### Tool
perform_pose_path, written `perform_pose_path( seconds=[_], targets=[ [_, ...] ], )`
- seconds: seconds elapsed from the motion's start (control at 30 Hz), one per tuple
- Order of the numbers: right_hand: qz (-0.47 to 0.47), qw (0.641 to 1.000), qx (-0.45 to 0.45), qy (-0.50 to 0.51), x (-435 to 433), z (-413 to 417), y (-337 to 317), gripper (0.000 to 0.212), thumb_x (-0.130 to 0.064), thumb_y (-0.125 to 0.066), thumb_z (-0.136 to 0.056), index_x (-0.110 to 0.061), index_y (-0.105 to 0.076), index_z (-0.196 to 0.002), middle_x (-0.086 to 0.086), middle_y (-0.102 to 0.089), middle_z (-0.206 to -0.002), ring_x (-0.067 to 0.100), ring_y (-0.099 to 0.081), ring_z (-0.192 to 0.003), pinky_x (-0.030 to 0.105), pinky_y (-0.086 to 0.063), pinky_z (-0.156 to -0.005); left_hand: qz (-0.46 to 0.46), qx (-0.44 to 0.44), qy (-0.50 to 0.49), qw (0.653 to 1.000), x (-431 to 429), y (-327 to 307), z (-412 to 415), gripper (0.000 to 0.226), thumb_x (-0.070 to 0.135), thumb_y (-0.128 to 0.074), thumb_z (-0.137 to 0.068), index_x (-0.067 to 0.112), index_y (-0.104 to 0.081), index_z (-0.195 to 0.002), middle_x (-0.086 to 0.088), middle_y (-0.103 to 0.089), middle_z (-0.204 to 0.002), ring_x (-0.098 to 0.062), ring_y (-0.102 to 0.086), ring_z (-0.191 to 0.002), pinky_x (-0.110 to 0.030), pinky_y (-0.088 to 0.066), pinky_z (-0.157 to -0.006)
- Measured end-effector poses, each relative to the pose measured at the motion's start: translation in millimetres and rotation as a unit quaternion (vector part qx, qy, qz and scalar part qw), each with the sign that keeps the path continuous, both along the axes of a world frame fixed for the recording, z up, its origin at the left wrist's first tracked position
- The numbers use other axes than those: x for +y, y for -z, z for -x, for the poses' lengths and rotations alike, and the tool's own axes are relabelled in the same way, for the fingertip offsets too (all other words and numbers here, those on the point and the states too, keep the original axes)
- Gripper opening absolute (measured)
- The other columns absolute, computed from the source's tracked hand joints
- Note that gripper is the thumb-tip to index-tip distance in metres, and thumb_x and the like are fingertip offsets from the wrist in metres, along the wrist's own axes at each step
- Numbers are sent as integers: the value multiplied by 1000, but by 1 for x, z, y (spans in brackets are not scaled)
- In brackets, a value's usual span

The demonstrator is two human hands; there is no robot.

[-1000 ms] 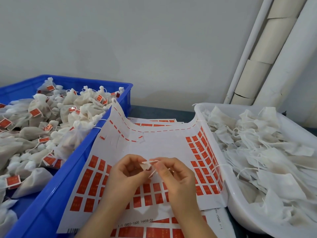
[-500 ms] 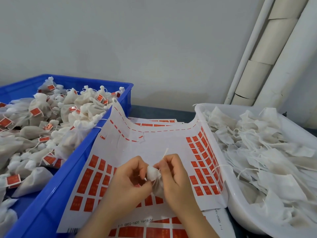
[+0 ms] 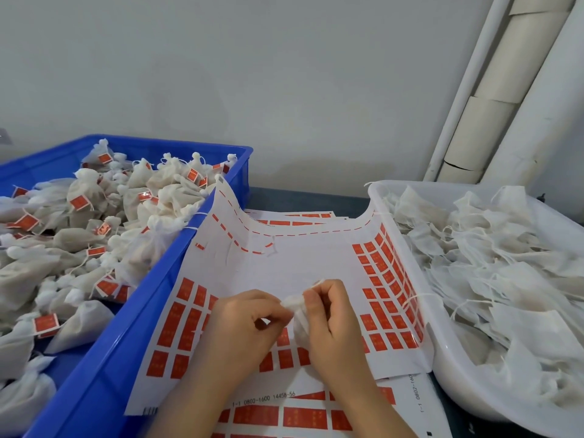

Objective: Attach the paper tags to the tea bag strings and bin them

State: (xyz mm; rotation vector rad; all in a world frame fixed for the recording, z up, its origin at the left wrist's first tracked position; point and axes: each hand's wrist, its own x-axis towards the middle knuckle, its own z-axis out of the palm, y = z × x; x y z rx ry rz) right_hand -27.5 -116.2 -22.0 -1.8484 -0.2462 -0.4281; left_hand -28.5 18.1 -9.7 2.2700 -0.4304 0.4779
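Over the tag sheet, between the blue bin and white tub, the left hand and right hand both pinch a tea bag. It looks light, soft and limp, so the gathered neck seems the surest hold.

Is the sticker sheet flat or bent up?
Bent up: the sticker sheet rises at both sides against the blue bin and the white tub.

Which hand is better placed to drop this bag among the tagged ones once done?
Left, probably: the blue bin of tagged bags lies beside the left hand, the right hand would have to cross, and both hold the tea bag.
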Motion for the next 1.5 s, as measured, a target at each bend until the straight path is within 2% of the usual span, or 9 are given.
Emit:
perform_pose_path(
  seconds=[0.17,0.27,0.4,0.53,0.9,1.07,1.23,1.37,1.5],
  targets=[
    [-14,999,-30,-12,1,2,-4,12,-35,-42,-89,-26,-48,-84,-13,-55,-81,9,-54,-69,14,-44,-57,-30,-35,-52,998,-11,5,2,16,12,-69,-80,17,-75,-93,10,-68,-81,8,-50,-61,0,-37,-54],
    [-22,999,-17,-24,0,3,-8,14,-40,-45,-85,-27,-51,-84,-17,-59,-81,3,-58,-71,11,-46,-59,109,125,-23,986,-18,1,4,23,16,-54,-92,34,-68,-88,14,-59,-81,2,-55,-72,-8,-45,-61],
    [-54,999,-3,-2,-3,4,-11,21,-49,-52,-75,-29,-58,-79,-21,-63,-78,1,-61,-76,11,-49,-63,350,261,70,897,-17,-4,4,21,16,-56,-89,27,-74,-88,-9,-68,-83,-29,-65,-81,-37,-55,-73],
    [-83,996,15,-18,-4,8,-14,19,-47,-57,-71,-30,-62,-76,-18,-65,-72,3,-63,-73,11,-49,-57,339,223,63,912,-16,-4,3,41,55,-68,-56,28,-73,-86,1,-71,-80,-16,-68,-78,-21,-55,-66],
    [-202,966,116,-113,-6,5,-16,25,-46,-60,-68,-24,-67,-78,-3,-70,-84,16,-67,-83,27,-56,-71,391,248,121,878,-13,-3,4,10,22,-70,-68,19,-74,-77,-9,-69,-76,-25,-66,-76,-30,-54,-68],
    [-176,971,131,-99,-3,6,-14,35,-58,-59,-62,-29,-67,-78,-8,-69,-81,12,-67,-82,23,-55,-70,423,271,136,854,-11,-4,5,34,28,-73,-60,17,-74,-91,-9,-62,-115,-29,-60,-108,-48,-51,-91],
    [-238,925,236,-180,0,5,-15,29,-57,-60,-63,-32,-66,-78,1,-69,-92,20,-66,-91,33,-52,-78,444,296,158,831,-10,-7,6,32,21,-62,-70,31,-74,-98,1,-57,-132,-26,-53,-121,-52,-43,-100],
    [-299,894,267,-200,-2,3,-15,20,-44,-62,-68,-28,-69,-78,5,-71,-94,21,-68,-92,36,-53,-78,431,291,147,842,-12,-5,6,27,21,-65,-69,29,-75,-93,4,-61,-126,-20,-59,-114,-43,-50,-94],
    [-299,910,249,-143,-1,3,-13,30,-48,-67,-57,-26,-72,-77,0,-72,-91,19,-68,-92,38,-54,-84,437,299,152,834,-14,-2,6,12,20,-65,-72,18,-72,-82,-4,-69,-106,-19,-67,-96,-24,-55,-71]
  ],
)
